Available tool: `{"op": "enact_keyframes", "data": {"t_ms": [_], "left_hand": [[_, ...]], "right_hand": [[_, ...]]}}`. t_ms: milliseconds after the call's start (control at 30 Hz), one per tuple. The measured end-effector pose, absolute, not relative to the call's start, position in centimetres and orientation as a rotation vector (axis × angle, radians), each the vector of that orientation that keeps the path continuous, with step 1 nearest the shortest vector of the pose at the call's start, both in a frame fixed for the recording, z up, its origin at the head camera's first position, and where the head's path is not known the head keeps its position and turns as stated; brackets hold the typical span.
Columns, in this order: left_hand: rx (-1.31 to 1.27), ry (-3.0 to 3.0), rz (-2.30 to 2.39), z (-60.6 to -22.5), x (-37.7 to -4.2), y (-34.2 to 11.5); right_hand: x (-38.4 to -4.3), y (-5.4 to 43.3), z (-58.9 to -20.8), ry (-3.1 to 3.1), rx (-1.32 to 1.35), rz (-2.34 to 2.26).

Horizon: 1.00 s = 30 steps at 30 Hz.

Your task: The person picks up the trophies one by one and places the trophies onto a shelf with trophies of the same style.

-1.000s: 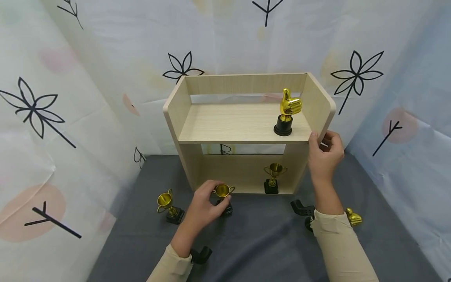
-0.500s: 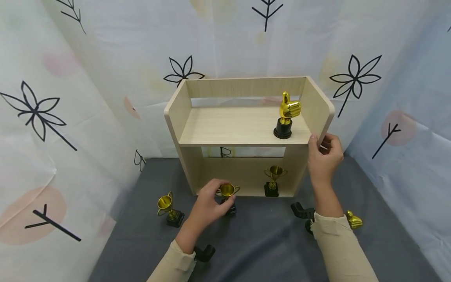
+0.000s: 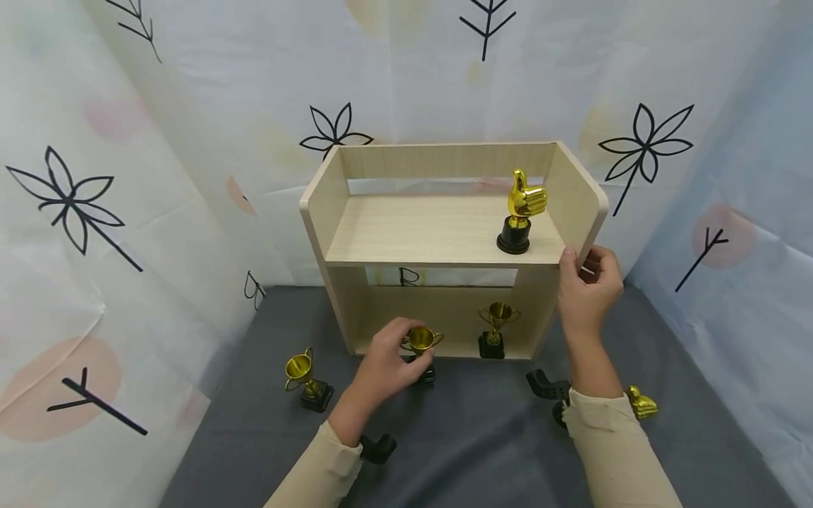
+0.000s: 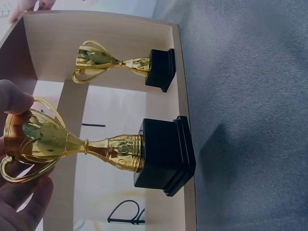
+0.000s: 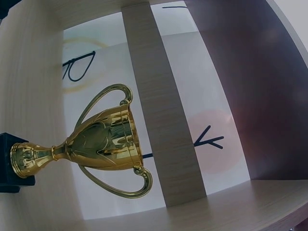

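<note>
My left hand [image 3: 389, 363] pinches the cup of a gold two-handled trophy [image 4: 45, 137] between thumb and fingers. Its black base [image 4: 166, 154] hangs at the front edge of the lower shelf, and the trophy is upright. My right hand [image 3: 589, 293] grips the front edge of the right side panel of a two-tier wooden shelf [image 3: 438, 255]. Another trophy cup [image 3: 498, 317] stands at the right on the lower shelf; the right wrist view shows this trophy cup [image 5: 103, 139] close up. On the upper shelf, at the right, stands a gold thumbs-up trophy [image 3: 524, 204].
A third trophy cup [image 3: 305, 377] stands on the grey cloth [image 3: 470, 437] left of the shelf. Beside my right sleeve lies a gold thumbs-up trophy [image 3: 641, 402], partly hidden by the arm. A patterned white curtain [image 3: 438, 85] hangs behind the shelf.
My left hand has carried the pinched trophy cup rightward along the front of the lower shelf. The right hand stays on the side panel. The whole view has shifted slightly down.
</note>
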<state>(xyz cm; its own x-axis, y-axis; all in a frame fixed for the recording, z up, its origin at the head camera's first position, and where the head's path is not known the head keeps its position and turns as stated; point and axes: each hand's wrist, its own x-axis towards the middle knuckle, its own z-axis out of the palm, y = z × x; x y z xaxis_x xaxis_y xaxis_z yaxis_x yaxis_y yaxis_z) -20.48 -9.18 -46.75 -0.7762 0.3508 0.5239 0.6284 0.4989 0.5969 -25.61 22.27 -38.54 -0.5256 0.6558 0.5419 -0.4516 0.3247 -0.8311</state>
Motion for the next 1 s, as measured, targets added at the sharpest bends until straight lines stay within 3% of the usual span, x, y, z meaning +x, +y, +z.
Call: {"op": "enact_keyframes", "data": {"t_ms": [1000], "left_hand": [[-0.855,-2.332,-1.180,-47.2,-22.3,-7.6]], "right_hand": [[-25.4,22.1,-38.6,-1.562,-0.167,1.389]]}}
